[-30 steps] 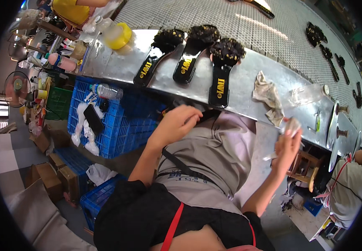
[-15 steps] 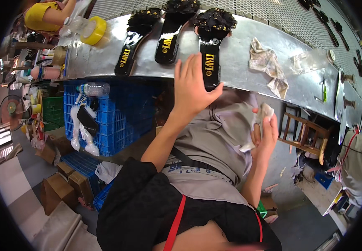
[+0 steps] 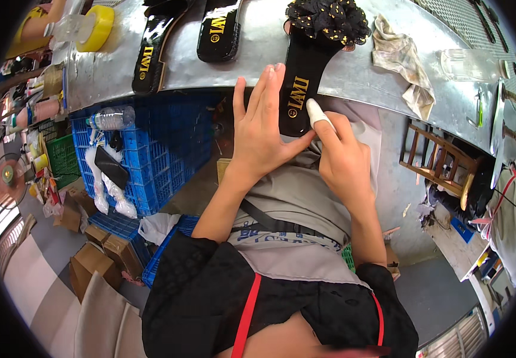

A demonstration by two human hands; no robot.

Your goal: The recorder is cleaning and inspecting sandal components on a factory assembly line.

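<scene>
A black, glossy slipper with a ruffled flower and gold specks lies flower-end on the metal table, its heel sticking past the near edge. My left hand braces it: straight fingers run along its left side and the thumb lies by the heel end. White cloth covers the index finger of my right hand, the other fingers curled in. That wrapped fingertip is at the right edge of the insole, near the gold lettering. Two matching slippers, one at far left and another beside it, lie on the table.
A stained rag and a clear bottle lie to the right on the table. A yellow tape roll sits at the left. Blue crates stand below, and a wooden stool is at the right.
My right hand has come up from my lap to the slipper's heel, the cloth now round its index finger. The slipper sits nearer to me; my left hand stays by it.
</scene>
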